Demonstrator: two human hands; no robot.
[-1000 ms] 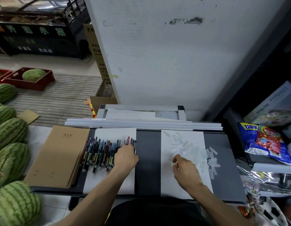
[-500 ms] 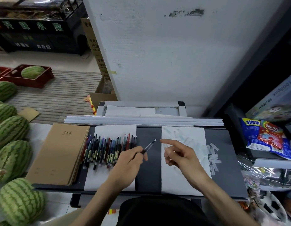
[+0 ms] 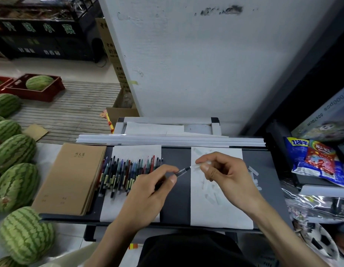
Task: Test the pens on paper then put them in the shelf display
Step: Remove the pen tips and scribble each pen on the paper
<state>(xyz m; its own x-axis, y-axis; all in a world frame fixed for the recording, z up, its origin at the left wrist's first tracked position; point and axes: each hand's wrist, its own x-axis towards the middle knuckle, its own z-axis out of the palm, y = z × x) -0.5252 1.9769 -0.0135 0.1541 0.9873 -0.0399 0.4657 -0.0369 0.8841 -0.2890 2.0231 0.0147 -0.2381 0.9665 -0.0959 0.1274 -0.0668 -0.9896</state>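
Observation:
A row of several coloured pens point(image 3: 126, 173) lies on a white sheet point(image 3: 136, 153) at the left of the dark tray point(image 3: 175, 157). My left hand point(image 3: 148, 191) grips one dark pen point(image 3: 181, 172) by its barrel, tip pointing right. My right hand point(image 3: 225, 174) pinches the clear cap point(image 3: 201, 166) at that pen's tip, just off the tip end. Under my right hand lies a second white sheet point(image 3: 215, 212) with several clear caps point(image 3: 211, 199) on it. More clear caps point(image 3: 253, 171) lie on the tray to the right.
A stack of brown notebooks point(image 3: 71, 178) sits left of the pens. White strips point(image 3: 171, 140) run along the tray's far edge, with a white wall point(image 3: 206, 64) behind. Watermelons point(image 3: 13, 151) line the floor at left. Snack bags point(image 3: 317, 158) and boxes fill the right side.
My left hand lifted one pen out of the row and brought it to the middle. My right hand rose off the right sheet and closed on the pen's clear cap.

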